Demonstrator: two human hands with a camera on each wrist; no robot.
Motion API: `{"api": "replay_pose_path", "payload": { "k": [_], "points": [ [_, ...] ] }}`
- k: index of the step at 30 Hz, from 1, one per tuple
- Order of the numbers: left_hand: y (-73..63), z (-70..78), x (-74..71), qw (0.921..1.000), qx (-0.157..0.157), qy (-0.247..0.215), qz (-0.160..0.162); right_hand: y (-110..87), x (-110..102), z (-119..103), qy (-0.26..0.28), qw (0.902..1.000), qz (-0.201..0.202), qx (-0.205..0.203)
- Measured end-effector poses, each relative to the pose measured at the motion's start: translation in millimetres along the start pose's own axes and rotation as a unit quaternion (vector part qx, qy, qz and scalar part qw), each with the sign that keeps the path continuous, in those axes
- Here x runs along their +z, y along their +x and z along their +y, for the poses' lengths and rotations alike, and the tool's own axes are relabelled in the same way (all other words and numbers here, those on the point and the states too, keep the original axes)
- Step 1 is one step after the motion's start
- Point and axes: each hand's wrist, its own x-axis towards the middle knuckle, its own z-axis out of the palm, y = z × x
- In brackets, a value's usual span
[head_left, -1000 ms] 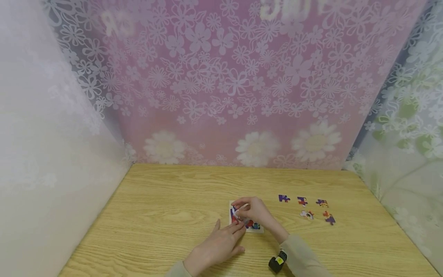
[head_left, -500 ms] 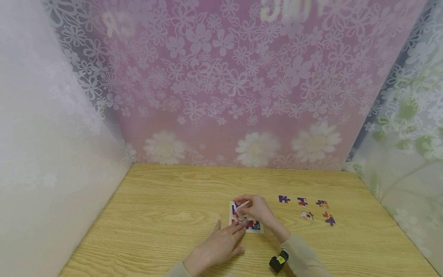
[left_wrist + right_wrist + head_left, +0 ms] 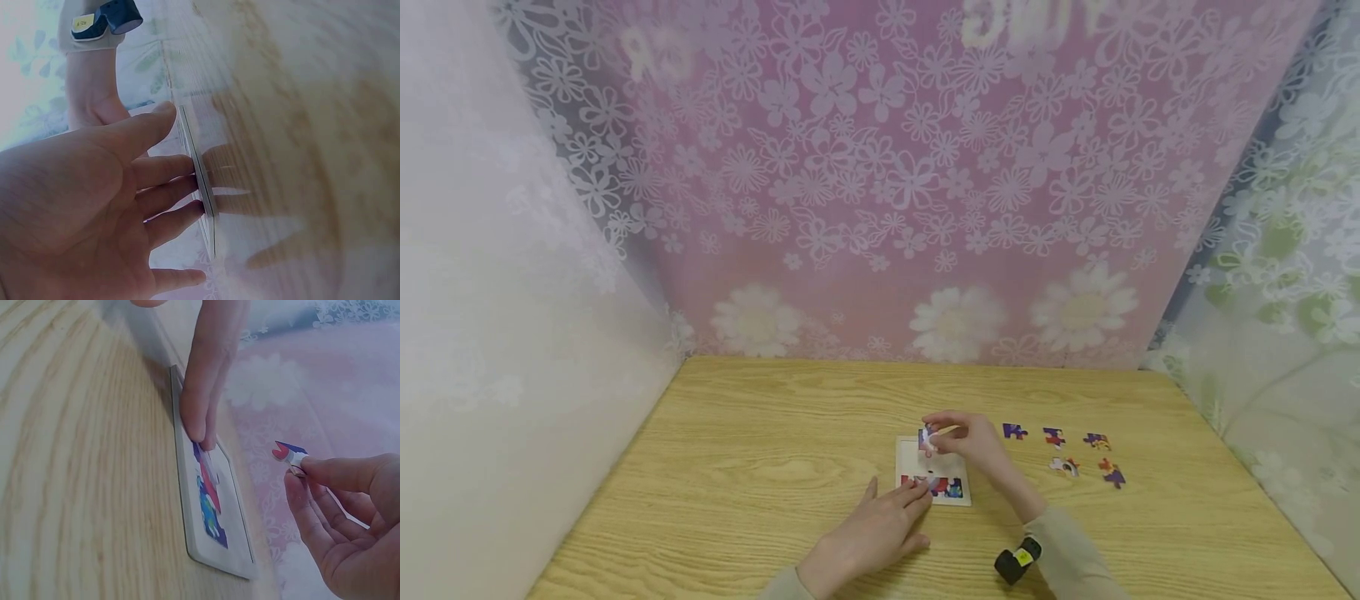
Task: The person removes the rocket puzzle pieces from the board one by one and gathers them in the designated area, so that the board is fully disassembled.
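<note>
A white puzzle tray (image 3: 966, 502) lies on the table, with a colourful strip of fitted pieces (image 3: 210, 500) along its near side. My left hand (image 3: 880, 525) rests with straight fingers on the tray's near left part, its fingertips covering some of that strip. Above the tray's far side, my right hand (image 3: 973, 446) pinches a puzzle piece (image 3: 290, 456) in white, red and purple between thumb and fingers. In the right wrist view this piece is held up, apart from the tray. The left wrist view shows the left fingers (image 3: 169, 199) at the tray's edge.
Several loose puzzle pieces lie to the right of the tray, among them a purple one (image 3: 1015, 431) and an orange and purple one (image 3: 1111, 472). A black wrist camera (image 3: 1017, 562) sits by the right sleeve. Flowered curtains (image 3: 910, 208) surround the wood-grain table (image 3: 760, 467).
My right hand has lifted the puzzle piece off the tray and moved a little to the right and away from me, uncovering bare tray. The left hand stays put.
</note>
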Motion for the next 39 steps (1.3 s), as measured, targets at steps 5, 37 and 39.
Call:
{"api": "replay_pose_path", "payload": {
  "k": [5, 37, 39],
  "points": [
    [0.3, 0.5, -0.6, 0.9999, -0.003, -0.008, -0.008, -3.7, -8.9, 2.4, 0.014, 0.9998, 0.015, 0.008],
    [-1.3, 1.8, -1.0, 0.9999, -0.006, -0.012, -0.006, -38.4, -91.0, 35.0, 0.003, 0.9965, 0.081, 0.021],
    [-1.3, 1.8, -0.9, 0.9999, -0.005, -0.012, -0.005, -41.3, -95.5, 36.8, -0.003, 0.9961, 0.083, 0.029]
  ]
}}
